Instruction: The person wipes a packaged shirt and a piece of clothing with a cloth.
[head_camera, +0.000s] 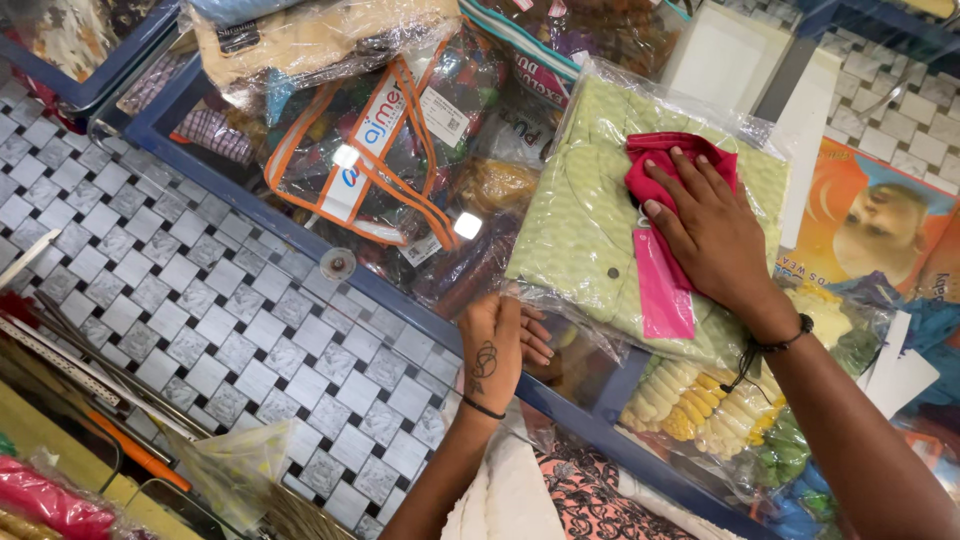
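Note:
A light green patterned garment in a clear plastic bag (590, 215) lies on a glass counter top. My right hand (705, 235) presses flat on it, fingers spread over a red folded cloth (672, 160) and a pink tag (660, 285) inside the bag. My left hand (495, 350) grips the near lower edge of the plastic bag, fingers curled under it. A tattoo and a black band show on that wrist.
Under the blue-framed glass counter (330, 255) lie several bagged garments, one in a clear pouch with orange trim (375, 150). A checkered tile floor (150, 290) lies to the left. Yellow and green packed cloth (700, 400) sits lower right, an orange printed box (865, 225) at right.

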